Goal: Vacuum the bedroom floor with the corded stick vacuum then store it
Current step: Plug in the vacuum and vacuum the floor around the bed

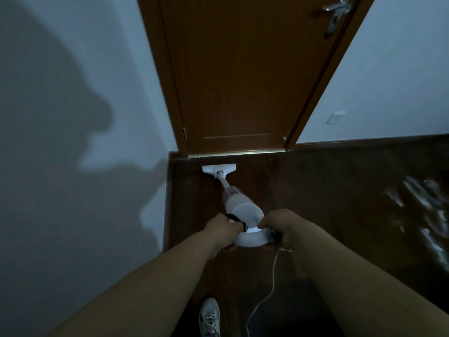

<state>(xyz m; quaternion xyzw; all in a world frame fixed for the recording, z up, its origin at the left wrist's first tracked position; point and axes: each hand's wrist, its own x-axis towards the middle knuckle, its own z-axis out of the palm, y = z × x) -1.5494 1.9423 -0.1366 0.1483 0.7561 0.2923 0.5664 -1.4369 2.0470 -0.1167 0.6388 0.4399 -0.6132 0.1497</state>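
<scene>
Step in hand: vacuuming, not storing. You have the stick vacuum (239, 205) angled forward and down, its floor head (218, 169) flat on the dark wood floor (328, 190), just short of the threshold of the closed door (243, 76) and near the corner with the left wall (73, 166).

Hands: your left hand (222, 231) is closed round the left side of the white loop handle (250, 238), next to a black strap or band there. Your right hand (283, 228) is closed on the right side of the same handle, where the cord (271, 288) leaves the body. Both grips look firm; fingertips mostly hidden behind the handle.

Next move, as a judgement: pull the head back from the door, then work along the wall edge. Mind the cord, which trails down beside your shoe (209, 317); it could catch underfoot.

Hard to make out: room is dim. Cannot tell whether the motor runs. Plug and socket out of view. Pale streaks on the floor at right may be glare or dust; uncertain. Bed and the remaining floor not visible.
</scene>
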